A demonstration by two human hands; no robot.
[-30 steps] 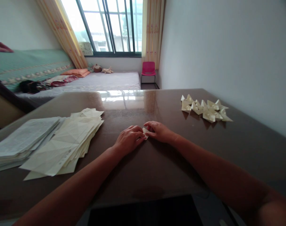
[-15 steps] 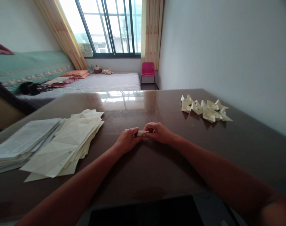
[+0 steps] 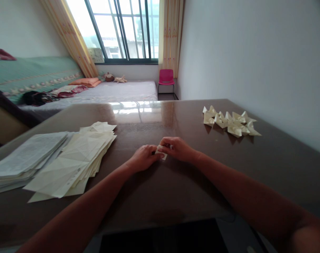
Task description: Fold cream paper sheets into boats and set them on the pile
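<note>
Folded paper (image 3: 159, 148) turned, squarish face showing, between left hand (image 3: 143, 157), right hand (image 3: 179, 149).

A pink chair (image 3: 166, 77) stood beside a big bed (image 3: 136, 90). A brown toy (image 3: 109, 77) and a pale toy (image 3: 120, 79) lay on the bed, under the big window (image 3: 135, 35). Flat orange pillows (image 3: 86, 82) were on the bed too, near a red and white cloth (image 3: 69, 91) and something black (image 3: 33, 98). Long yellow curtains (image 3: 171, 42) with little patterns hung on both sides of the window.
</note>
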